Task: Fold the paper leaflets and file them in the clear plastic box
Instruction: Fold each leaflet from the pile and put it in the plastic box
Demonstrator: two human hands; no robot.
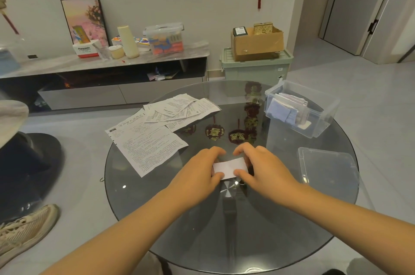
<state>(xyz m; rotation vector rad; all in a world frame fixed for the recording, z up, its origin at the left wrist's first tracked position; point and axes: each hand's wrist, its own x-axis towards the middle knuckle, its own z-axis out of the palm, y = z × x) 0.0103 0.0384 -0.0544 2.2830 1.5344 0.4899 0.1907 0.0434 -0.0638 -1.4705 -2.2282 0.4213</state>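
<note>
I keep the folded leaflet flat on the glass table so the crease sets hard. My left hand and right hand each pinch an end, grip curled close, thumbs on top. Unfolded leaflets wait at my left; the clear plastic box, part filled, stands open at far right for filing, its lid beside it.

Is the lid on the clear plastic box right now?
No, the clear plastic box stands open, and its lid lies flat on the glass table nearer the person.
</note>
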